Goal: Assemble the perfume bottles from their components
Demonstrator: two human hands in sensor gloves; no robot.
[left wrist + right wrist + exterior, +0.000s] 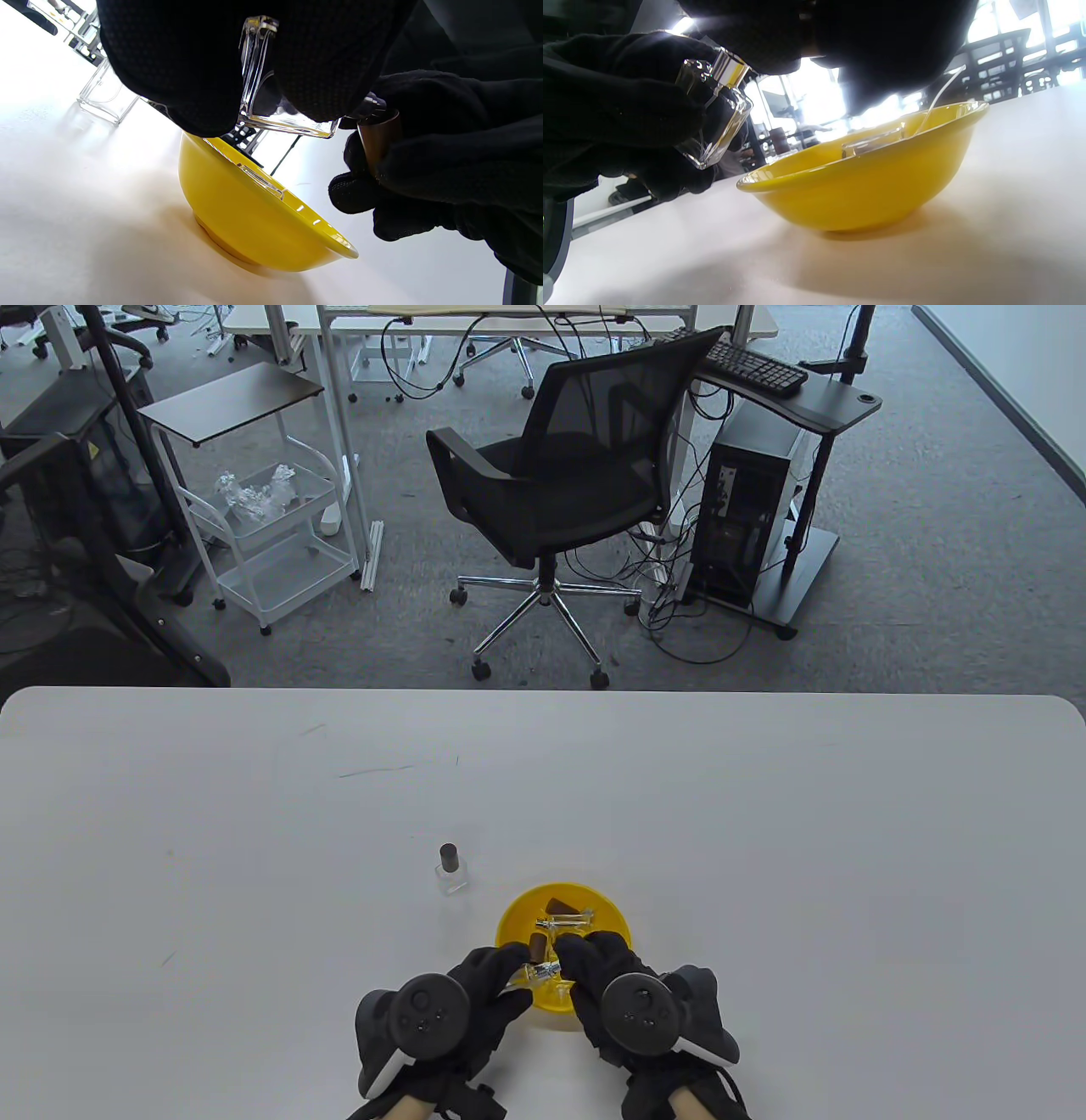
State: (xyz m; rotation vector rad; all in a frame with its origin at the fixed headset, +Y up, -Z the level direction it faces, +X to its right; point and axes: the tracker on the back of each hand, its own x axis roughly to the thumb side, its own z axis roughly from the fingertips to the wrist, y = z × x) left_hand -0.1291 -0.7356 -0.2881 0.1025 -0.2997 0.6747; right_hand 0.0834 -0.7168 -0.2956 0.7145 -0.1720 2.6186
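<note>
The glass bottle is held just above the near rim of the yellow bowl, between the two hands. It is gripped by the left hand, with the fingers wrapped round its clear sides. A brown cap is pinched in the fingers of the right hand, right beside the bottle's silver neck.

The bottle is judged to be hard, smooth and slippery, and it could break if dropped. It is best held by its flat sides, as it is now. The cap looks light and small, so it can be held by its round wall.

More glass parts and brown caps can be seen inside the bowl from above. Farther back on the white table, a finished bottle with its cap on stands alone.

The brown cap is shown best by the left wrist view. The shiny neck is shown only by the right wrist view.
</note>
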